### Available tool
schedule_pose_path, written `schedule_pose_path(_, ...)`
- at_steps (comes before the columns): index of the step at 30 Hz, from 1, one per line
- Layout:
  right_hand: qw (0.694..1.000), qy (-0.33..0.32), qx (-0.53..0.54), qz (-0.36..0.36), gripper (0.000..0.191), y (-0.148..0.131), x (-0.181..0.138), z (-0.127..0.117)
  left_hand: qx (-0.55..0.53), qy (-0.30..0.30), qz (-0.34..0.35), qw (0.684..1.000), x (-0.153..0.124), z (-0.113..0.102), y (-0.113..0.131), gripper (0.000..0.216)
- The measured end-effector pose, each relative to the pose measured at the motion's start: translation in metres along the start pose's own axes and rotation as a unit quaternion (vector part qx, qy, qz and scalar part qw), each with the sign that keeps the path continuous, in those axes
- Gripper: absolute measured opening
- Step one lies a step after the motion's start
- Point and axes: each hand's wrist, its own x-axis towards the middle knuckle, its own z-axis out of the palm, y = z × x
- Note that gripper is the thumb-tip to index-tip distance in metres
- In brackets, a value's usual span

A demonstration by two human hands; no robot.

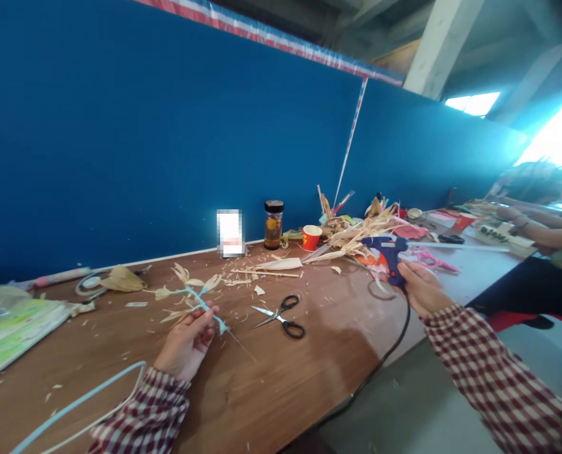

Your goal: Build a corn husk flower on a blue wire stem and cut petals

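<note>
Between the fingers of my left hand (190,337) is a corn-husk flower stem (198,297), wrapped in light blue, with pale husk blossoms branching at its far end. A thin wire pokes out of its near end. My right hand (420,287) is closed around the handle of a dark blue glue gun (392,255), its nozzle facing left and a long glue stick (460,246) sticking out of its back. From the handle a black cord runs down over the table edge. Black-handled scissors (281,315) lie with blades apart on the brown table between my hands.
Husk scraps litter the brown table (262,397). Along the blue partition (167,126) stand a lidded jar (274,226), a red paper cup (311,238) and a pile of dried husks (363,230). A light blue strip (79,400) curves at front left. Another person's arms (540,227) reach in at far right.
</note>
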Motion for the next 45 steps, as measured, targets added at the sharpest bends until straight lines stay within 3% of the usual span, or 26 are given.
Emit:
schedule_pose_path(5, 0.988, -0.079, 0.107, 0.075, 0.015, -0.003, -0.021, 0.025, -0.012, -0.009, 0.013, 1.0, -0.001, 0.003, 0.001, 0.018)
schedule_pose_path(10, 0.961, -0.177, 0.098, 0.189, 0.031, 0.006, -0.057, 0.075, 0.017, -0.012, 0.012, 1.0, -0.003, 0.005, 0.001, 0.012)
schedule_pose_path(13, 0.95, -0.2, 0.116, 0.21, 0.021, 0.015, -0.082, 0.105, 0.043, 0.007, 0.009, 0.999, -0.002, 0.004, -0.001, 0.008)
schedule_pose_path(18, 0.9, -0.337, 0.109, 0.252, 0.028, 0.027, -0.116, 0.14, 0.076, 0.012, -0.001, 0.997, 0.0, 0.003, -0.001, 0.011)
schedule_pose_path(21, 0.901, -0.366, 0.084, 0.219, 0.031, 0.03, -0.127, 0.153, 0.089, 0.003, 0.008, 0.996, 0.001, 0.003, -0.002, 0.015)
schedule_pose_path(25, 0.921, -0.36, 0.035, 0.145, 0.044, 0.028, -0.132, 0.163, 0.089, 0.002, 0.013, 0.996, 0.001, 0.003, -0.003, 0.019)
schedule_pose_path(28, 0.918, -0.366, 0.009, 0.153, 0.057, 0.028, -0.133, 0.167, 0.088, 0.023, 0.008, 0.996, 0.001, 0.004, -0.004, 0.019)
schedule_pose_path(34, 0.895, -0.425, -0.057, 0.123, 0.043, 0.038, -0.131, 0.172, 0.111, 0.026, 0.01, 0.993, 0.003, 0.003, -0.007, 0.022)
schedule_pose_path(39, 0.897, -0.425, -0.105, 0.067, 0.042, 0.042, -0.128, 0.169, 0.194, 0.044, -0.006, 0.98, 0.005, 0.003, -0.013, 0.022)
schedule_pose_path(45, 0.886, -0.441, -0.119, 0.078, 0.044, 0.039, -0.129, 0.167, 0.29, 0.036, 0.003, 0.956, 0.006, 0.004, -0.019, 0.02)
